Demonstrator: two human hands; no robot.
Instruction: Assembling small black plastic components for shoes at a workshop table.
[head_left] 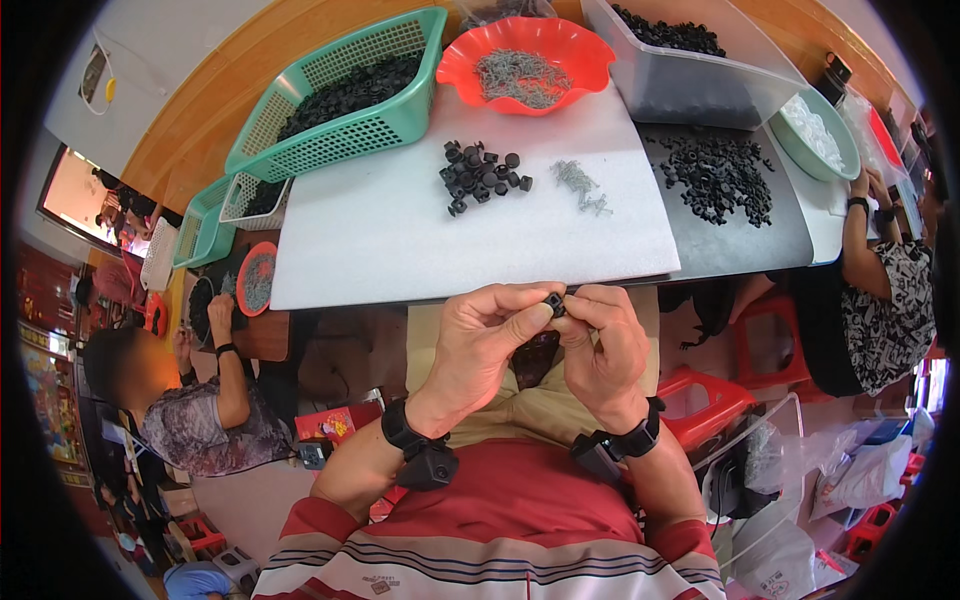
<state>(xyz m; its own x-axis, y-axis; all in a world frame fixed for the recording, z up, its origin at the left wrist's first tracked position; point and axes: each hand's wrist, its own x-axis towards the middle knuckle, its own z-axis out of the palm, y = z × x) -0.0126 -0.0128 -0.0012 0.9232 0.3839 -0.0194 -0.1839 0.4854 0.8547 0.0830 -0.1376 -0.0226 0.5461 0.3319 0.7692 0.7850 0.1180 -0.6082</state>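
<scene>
A small black plastic part (555, 304) is pinched between the fingertips of both my hands, just in front of the table's near edge. My left hand (487, 345) grips it with thumb and forefinger. From the other side, my right hand (607, 345) closes on the same part; whether it also holds a screw is hidden by the fingers. Beyond them, on a white foam sheet (360, 235), lie a loose pile of black plastic parts (480, 178) and, to its right, a small heap of grey screws (580, 186).
Along the back stand a green basket (408, 118) of black parts, a red scalloped bowl (455, 70) of screws and a clear bin (690, 95). More black pieces (715, 178) lie at right. One person (215, 410) works at left, another (880, 300) at right. Red stools (700, 400) stand nearby.
</scene>
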